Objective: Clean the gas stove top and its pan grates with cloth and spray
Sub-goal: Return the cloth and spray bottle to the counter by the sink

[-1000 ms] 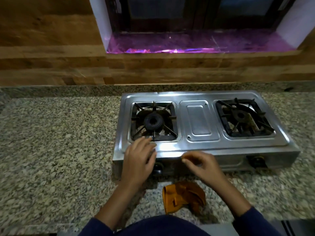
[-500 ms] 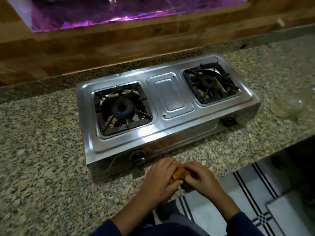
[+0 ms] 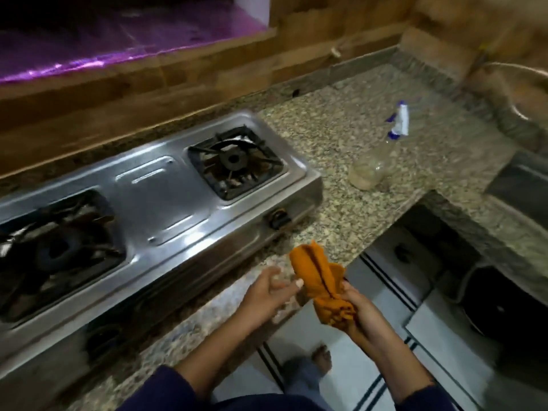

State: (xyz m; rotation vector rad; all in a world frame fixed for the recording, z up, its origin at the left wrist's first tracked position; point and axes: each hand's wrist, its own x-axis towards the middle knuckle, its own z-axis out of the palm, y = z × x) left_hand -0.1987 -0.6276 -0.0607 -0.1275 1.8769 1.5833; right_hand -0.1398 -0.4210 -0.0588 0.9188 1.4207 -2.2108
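A steel two-burner gas stove (image 3: 166, 203) stands on the granite counter (image 3: 341, 134), with a black pan grate (image 3: 234, 160) on its right burner and another grate (image 3: 56, 250) on the left one. My right hand (image 3: 360, 317) is shut on a bunched orange cloth (image 3: 318, 280), held up off the counter just past its front edge. My left hand (image 3: 271, 290) is beside the cloth with its fingers apart, its thumb near the cloth's left side. A clear spray bottle (image 3: 376, 164) with a white and blue trigger head lies on the counter to the right of the stove.
A wood-look wall (image 3: 178, 75) runs behind the counter. The counter turns a corner at the right, where a sink (image 3: 519, 185) is set in it. Below the front edge are a tiled floor (image 3: 355, 378), my foot (image 3: 321, 355) and a dark bin (image 3: 504, 310).
My hands left the stove's front, gathered the orange cloth from the counter and raised it; my right hand now holds it and my left has let go. The view has swung right.
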